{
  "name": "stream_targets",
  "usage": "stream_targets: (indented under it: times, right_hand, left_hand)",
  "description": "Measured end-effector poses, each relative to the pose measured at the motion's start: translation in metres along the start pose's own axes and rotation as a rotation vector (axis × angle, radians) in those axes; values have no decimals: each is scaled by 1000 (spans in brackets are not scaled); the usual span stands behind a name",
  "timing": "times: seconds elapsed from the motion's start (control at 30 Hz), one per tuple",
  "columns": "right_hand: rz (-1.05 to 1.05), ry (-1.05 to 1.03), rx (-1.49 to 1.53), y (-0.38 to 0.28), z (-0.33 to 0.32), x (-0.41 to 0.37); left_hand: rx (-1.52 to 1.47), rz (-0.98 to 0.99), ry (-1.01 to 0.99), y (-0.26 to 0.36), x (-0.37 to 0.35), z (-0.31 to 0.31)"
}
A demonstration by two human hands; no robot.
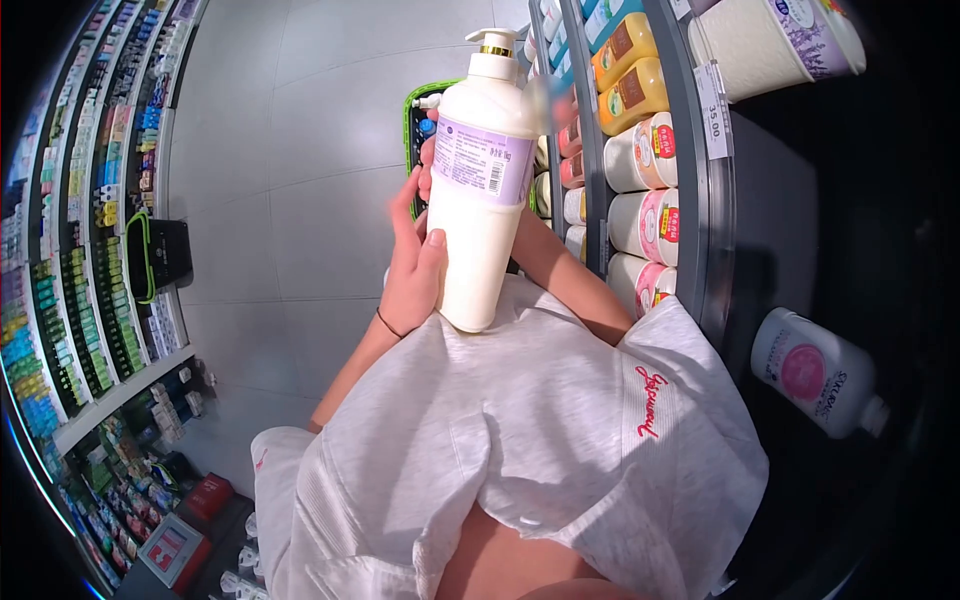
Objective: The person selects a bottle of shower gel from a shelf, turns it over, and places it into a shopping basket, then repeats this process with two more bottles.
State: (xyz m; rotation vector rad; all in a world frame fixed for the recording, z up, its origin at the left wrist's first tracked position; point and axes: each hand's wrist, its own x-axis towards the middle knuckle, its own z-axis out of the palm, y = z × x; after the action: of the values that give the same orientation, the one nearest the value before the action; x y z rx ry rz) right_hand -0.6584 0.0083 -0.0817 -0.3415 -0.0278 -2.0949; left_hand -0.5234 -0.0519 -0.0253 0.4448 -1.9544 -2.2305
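A large cream pump bottle (470, 255) with a lilac label full of small print is upright in front of my body. My left hand (412, 255) holds it from the left side, thumb on its lower front and fingers around the edge. My right forearm passes behind the bottle; my right hand is mostly hidden there, with only blurred fingertips (562, 108) near the bottle's upper right. What those fingers touch cannot be made out. The white pump head (493, 40) points left.
Shelves (715, 200) with white tubs (640, 155) and orange bottles (632, 95) stand close on the right. A green-rimmed basket (409, 110) is behind the bottle. A white bottle (815, 370) lies at far right. Stocked shelves (125, 398) and another basket (160, 255) are left.
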Motion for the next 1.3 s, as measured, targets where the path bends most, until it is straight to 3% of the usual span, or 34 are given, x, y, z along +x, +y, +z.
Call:
stream_targets:
  times: [0.33, 0.4, 0.53, 0.6, 0.67, 0.77, 1.0, 1.1, 1.2, 1.23, 1.3]
  right_hand:
    - [-35, -80, -30, 4, -2, 1]
    - [11, 40, -39, 3, -4, -2]
    - [-24, 28, -20, 3, -12, -5]
    - [-13, 27, 17, 3, -13, -9]
    - [-38, -9, 31, 3, -14, -9]
    - [-44, -42, 25, 4, -11, -6]
    - [-24, -67, 46, 4, -18, -3]
    - [16, -7, 84, 5, -8, -3]
    - [53, -6, 71, 7, -13, 0]
    - [36, 27, 54, 8, -11, 0]
    - [9, 115, 15, 5, -1, -4]
  left_hand:
    - [45, 14, 44, 4, -4, 9]
    - [74, 20, 64, 5, -4, 12]
    - [59, -52, 51, 3, -5, 13]
    - [92, 7, 78, 6, -5, 17]
    - [124, -78, 64, 9, -6, 17]
    - [187, -13, 74, 8, -3, 16]
    - [281, -119, 52, 20, -2, 16]
    - [268, 27, 131, 12, -1, 18]
    - [300, -40, 90, 30, -5, 20]
    - [316, -198, 42, 31, -3, 16]
    - [285, -157, 50, 19, -1, 17]
